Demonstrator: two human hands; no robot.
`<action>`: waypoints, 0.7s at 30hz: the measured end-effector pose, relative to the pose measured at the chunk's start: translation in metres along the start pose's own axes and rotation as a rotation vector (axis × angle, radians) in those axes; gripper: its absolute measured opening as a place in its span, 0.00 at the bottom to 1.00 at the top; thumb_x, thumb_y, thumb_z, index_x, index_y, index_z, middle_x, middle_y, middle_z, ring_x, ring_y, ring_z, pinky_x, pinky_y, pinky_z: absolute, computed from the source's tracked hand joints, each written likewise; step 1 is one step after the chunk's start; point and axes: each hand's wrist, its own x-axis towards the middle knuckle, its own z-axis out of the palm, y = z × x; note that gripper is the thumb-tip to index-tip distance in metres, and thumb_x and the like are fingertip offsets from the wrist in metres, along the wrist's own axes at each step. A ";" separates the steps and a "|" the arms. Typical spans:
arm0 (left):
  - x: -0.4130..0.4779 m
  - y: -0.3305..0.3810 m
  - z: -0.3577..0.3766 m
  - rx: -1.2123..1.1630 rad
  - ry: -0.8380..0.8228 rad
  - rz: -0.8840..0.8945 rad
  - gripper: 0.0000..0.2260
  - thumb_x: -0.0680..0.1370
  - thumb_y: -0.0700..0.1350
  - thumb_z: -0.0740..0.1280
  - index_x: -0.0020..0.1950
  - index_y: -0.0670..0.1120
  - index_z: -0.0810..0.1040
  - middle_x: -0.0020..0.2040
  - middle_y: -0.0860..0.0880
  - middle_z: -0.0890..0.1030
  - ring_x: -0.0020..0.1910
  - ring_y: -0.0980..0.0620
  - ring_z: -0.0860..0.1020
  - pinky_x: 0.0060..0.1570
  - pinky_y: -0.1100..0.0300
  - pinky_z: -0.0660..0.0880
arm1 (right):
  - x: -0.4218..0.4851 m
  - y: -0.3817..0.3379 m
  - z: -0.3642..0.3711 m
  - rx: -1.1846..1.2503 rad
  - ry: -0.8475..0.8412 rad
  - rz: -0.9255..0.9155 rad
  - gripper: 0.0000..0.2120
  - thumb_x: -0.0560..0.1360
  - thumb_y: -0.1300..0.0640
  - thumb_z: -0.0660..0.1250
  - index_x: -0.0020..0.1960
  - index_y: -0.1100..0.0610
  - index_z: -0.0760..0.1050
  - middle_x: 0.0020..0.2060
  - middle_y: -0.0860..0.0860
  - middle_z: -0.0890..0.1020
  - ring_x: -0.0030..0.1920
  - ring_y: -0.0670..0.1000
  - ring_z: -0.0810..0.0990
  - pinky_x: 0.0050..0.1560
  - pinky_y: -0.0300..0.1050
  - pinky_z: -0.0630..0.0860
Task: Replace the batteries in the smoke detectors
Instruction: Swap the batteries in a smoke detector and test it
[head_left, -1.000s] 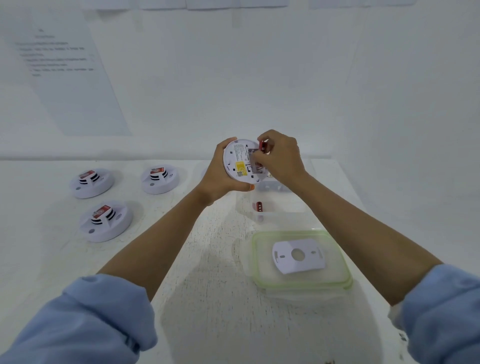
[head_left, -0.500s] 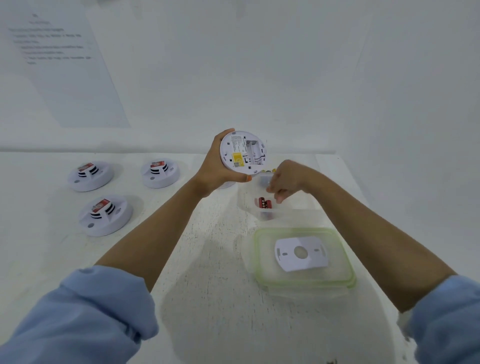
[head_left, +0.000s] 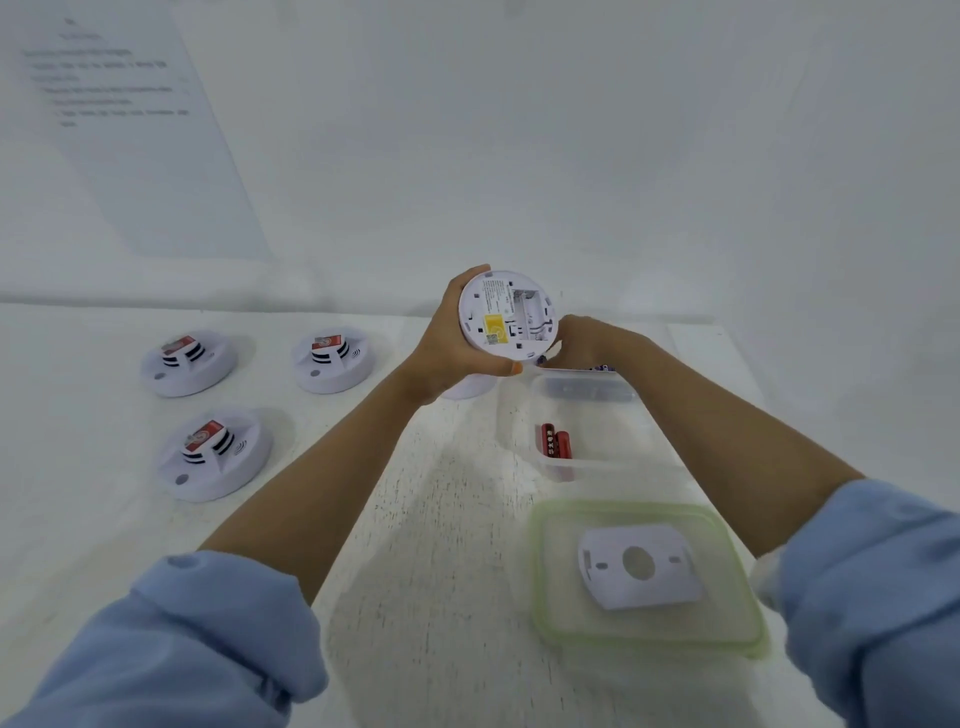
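The left hand (head_left: 447, 345) grips the round white plastic smoke detector (head_left: 506, 314) by its rim. It holds it up off the white surface (head_left: 441, 545) at frame centre, back towards the camera, and the open battery bay (head_left: 524, 306) looks empty. The right hand (head_left: 587, 340) sits just right of and below the detector, fingers curled down over the far clear plastic tub (head_left: 582, 389). The fingertips are hidden, so I cannot tell whether they hold anything.

The likeliest slip is a mix-up. Two red cylindrical batteries (head_left: 555, 441) lie in the nearer clear plastic tub (head_left: 597, 464), directly below the far one. If those are the spent cells, a careless reach would put them straight back in.

Seating a cell could also go wrong. The polarity marks in the bay are too small to read, and a rim grip may let the detector twist under the push. A fumbled cell would probably roll away across the surface.

The right forearm passes over the nearer tub and could knock it on the way back. The green-rimmed clear lid (head_left: 540, 582) at lower right, carrying the flat white mounting plate (head_left: 670, 571), lies near that arm too. The three white detectors with red stickers (head_left: 215, 452) at left are well apart from all this.
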 end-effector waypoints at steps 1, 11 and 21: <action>0.001 -0.002 0.000 0.001 -0.002 0.000 0.42 0.58 0.34 0.75 0.68 0.47 0.59 0.61 0.53 0.69 0.61 0.56 0.71 0.52 0.66 0.75 | 0.002 0.000 0.001 -0.018 0.001 -0.014 0.16 0.73 0.55 0.67 0.59 0.57 0.77 0.54 0.56 0.81 0.50 0.56 0.78 0.51 0.46 0.75; 0.003 -0.004 0.005 -0.003 -0.017 0.002 0.43 0.58 0.35 0.75 0.68 0.48 0.59 0.63 0.51 0.69 0.61 0.56 0.70 0.54 0.65 0.75 | -0.024 -0.004 -0.001 0.235 0.231 -0.125 0.14 0.68 0.67 0.69 0.54 0.63 0.76 0.46 0.57 0.82 0.40 0.53 0.79 0.37 0.35 0.75; -0.009 0.016 0.013 -0.017 -0.028 0.008 0.43 0.58 0.34 0.74 0.68 0.48 0.59 0.62 0.50 0.68 0.60 0.55 0.71 0.52 0.66 0.76 | -0.091 -0.020 -0.058 0.892 0.542 -0.149 0.09 0.67 0.68 0.72 0.47 0.65 0.78 0.32 0.53 0.81 0.28 0.45 0.79 0.38 0.38 0.80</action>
